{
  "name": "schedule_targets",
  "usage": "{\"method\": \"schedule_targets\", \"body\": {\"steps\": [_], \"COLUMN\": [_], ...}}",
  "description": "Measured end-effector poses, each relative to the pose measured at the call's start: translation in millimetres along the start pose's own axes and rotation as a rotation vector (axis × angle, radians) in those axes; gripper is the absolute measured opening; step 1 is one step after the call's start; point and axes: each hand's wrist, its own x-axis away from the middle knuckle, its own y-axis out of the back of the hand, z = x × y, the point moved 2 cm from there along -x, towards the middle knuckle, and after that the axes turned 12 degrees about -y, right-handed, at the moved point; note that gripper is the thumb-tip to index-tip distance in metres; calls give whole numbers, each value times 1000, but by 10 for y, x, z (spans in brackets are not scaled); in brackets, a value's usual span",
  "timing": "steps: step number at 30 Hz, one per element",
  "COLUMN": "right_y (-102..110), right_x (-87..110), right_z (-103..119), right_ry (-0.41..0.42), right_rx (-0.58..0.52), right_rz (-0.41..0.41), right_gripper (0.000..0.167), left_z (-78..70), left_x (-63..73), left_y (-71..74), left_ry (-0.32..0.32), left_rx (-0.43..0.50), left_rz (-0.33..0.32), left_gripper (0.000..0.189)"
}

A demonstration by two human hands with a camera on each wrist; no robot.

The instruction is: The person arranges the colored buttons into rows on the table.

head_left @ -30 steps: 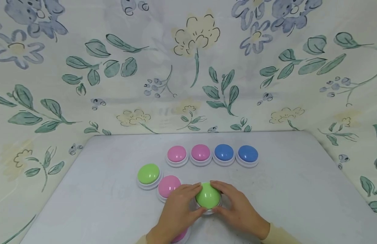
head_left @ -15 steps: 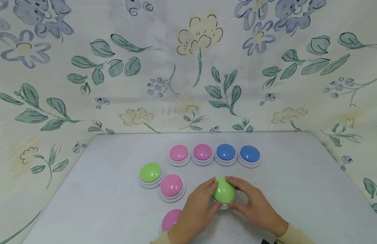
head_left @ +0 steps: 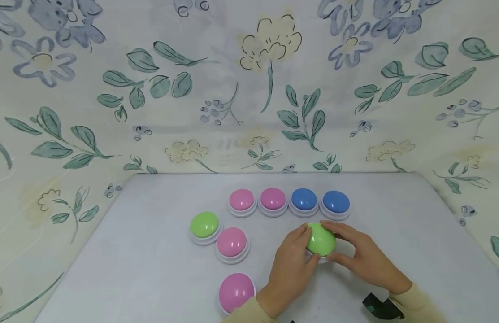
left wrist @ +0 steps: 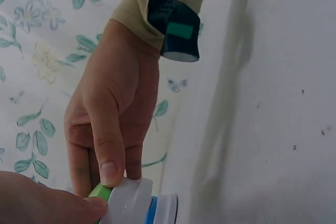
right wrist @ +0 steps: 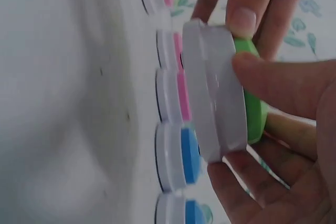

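Both hands hold one round push button with a green dome [head_left: 322, 240] and a white base [right wrist: 215, 93]. My left hand [head_left: 287, 267] grips its left side, thumb near the front. From the right, my right hand [head_left: 370, 258] grips it with curled fingers and thumb. In the right wrist view the button is raised off the table, its base tilted slightly. The left wrist view shows the right hand [left wrist: 115, 98] with fingertips at the rim, while the left thumb [left wrist: 63, 203] presses the dome's edge. The nearest blue button [head_left: 336, 202] stands just behind the held one.
Along the back of the white table [head_left: 152, 269] the row also has another blue button [head_left: 303, 199] and two pink ones [head_left: 272, 199]. To the left are a green button [head_left: 205, 225], a pink button [head_left: 232, 242] and a pink button [head_left: 236, 294] beside the left sleeve.
Both hands have carried the green button rightward and toward the back row. The front pink button, partly covered by the left arm before, now shows more fully. The view has shifted slightly.
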Motion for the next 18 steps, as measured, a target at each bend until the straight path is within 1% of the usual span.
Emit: {"method": "schedule_targets", "body": {"steps": [7, 12, 18], "right_y": [197, 261, 314], "right_x": [16, 18, 7], "right_z": [-171, -245, -307], "right_ry": [5, 4, 10], "right_rx": [27, 21, 11], "right_rz": [20, 28, 34], "right_gripper": [68, 67, 67], "left_z": [-90, -108, -110], "left_x": [-138, -200, -266], "left_y": [-184, -275, -357], "left_ry": [-9, -3, -5], "left_rx": [-14, -23, -41], "left_rz": [-33, -53, -50], "left_gripper": [54, 53, 53]}}
